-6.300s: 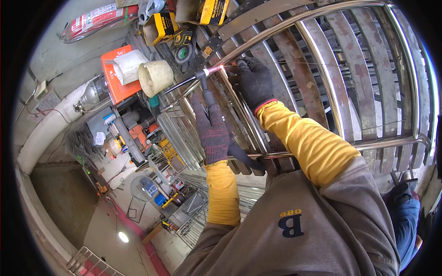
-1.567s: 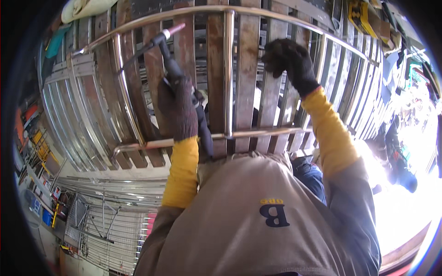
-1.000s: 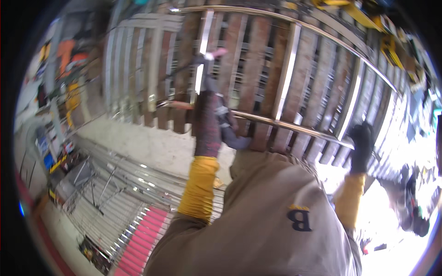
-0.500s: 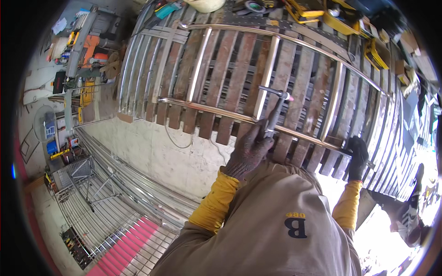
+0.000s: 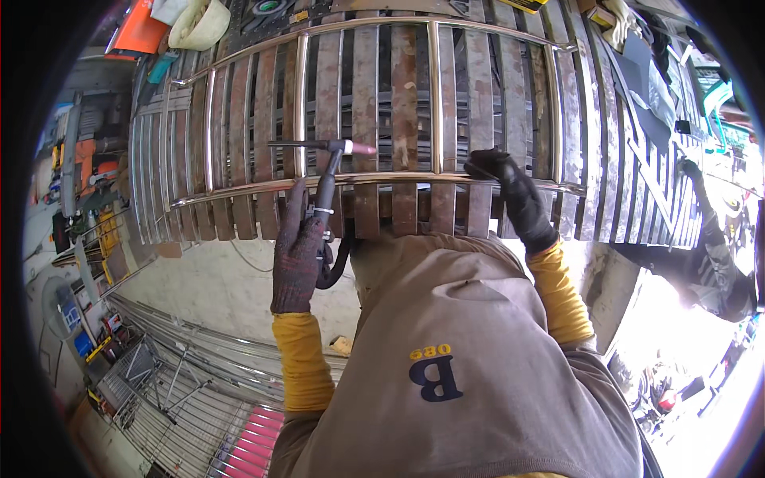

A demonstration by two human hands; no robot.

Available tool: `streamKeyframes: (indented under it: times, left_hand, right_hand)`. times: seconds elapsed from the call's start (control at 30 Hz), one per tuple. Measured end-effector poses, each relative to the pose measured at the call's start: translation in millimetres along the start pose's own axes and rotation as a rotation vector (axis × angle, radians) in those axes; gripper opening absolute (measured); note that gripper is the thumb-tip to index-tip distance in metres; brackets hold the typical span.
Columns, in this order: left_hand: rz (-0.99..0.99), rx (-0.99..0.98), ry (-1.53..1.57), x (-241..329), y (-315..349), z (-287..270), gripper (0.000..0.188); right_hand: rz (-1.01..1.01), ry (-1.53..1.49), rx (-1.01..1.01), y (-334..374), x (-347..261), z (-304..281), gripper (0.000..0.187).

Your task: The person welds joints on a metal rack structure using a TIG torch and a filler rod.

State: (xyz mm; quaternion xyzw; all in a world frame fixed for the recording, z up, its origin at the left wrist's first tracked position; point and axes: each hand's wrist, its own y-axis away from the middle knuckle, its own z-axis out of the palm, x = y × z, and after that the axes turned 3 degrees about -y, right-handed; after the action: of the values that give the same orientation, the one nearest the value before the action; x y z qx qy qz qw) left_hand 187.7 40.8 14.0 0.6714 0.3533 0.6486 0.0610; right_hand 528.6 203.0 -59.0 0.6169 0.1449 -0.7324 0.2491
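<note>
A TIG welding torch (image 5: 327, 187) with a white collar and pinkish nozzle is in my gloved left hand (image 5: 296, 255), whose fingers lie along its handle. The torch head crosses just above the near rail of a polished steel tube frame (image 5: 437, 95). This frame has two long curved rails joined by several cross tubes, and it lies flat on a slatted bench (image 5: 405, 143). My right hand (image 5: 522, 199), in a black glove, is at the near rail right of a cross tube. Its fingers are curled together; whatever they pinch is hidden.
A cream bucket (image 5: 199, 25) and an orange object (image 5: 137, 28) stand at the far left. Long metal tubes and a wire rack (image 5: 183, 398) lie on the floor at lower left. Another person (image 5: 721, 271) is at the right. A dark hose (image 5: 339, 267) hangs by the torch.
My view has swung right and closer over the frame. My right hand has shifted along the near rail from its right end toward a cross tube. The torch stays in my left hand.
</note>
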Motion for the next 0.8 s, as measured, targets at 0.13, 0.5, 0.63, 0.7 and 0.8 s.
streamKeyframes:
  times: [0.13,0.5,0.63,0.7,0.8]
  left_hand:
    - [0.030,-0.029,-0.155,-8,8,18,0.064]
    - [0.183,-0.062,-0.378,-11,-10,37,0.060]
    - [0.086,-0.053,-0.331,0,-13,34,0.060]
    - [0.123,-0.056,-0.358,-6,-18,32,0.061]
    - [0.056,-0.050,-0.251,-8,-14,48,0.059]
  right_hand:
    - [0.037,0.192,-0.135,0,-8,1,0.041]
    - [-0.128,0.708,-0.296,-5,-18,16,0.030]
    - [-0.171,0.683,-0.263,-6,-14,14,0.029]
    - [-0.166,0.661,-0.247,-6,-14,14,0.028]
    - [-0.174,0.695,-0.255,-7,-13,14,0.026]
